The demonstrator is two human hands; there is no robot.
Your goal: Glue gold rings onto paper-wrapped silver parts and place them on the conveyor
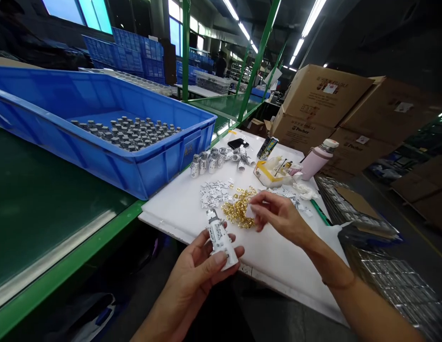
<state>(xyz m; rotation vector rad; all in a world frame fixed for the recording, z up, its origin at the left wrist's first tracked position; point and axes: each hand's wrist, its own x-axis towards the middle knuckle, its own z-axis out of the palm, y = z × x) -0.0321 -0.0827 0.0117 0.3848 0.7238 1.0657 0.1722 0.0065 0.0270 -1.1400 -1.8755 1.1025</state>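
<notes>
My left hand [192,274] is closed round a white cylindrical model part [218,240] with grey trim and a stepped top, tilted over the table's front edge. Higher and to the right, my right hand [279,216] pinches a small flat white piece [249,212] between thumb and fingers. Directly beneath that hand lies a heap of small gold rings [238,209]. A pile of flat white pieces [214,194] spreads just left of the rings. More white flat pieces [285,192] lie beyond my right hand. Several similar white cylindrical parts [212,162] stand or lie farther back.
A large blue crate [171,166] of small grey-white parts borders the white table [178,199] on the left. Toward the back right are a yellow-edged tray [268,176], a pink bottle [316,160] and a black phone [238,143]. Cardboard boxes [313,111] are stacked behind.
</notes>
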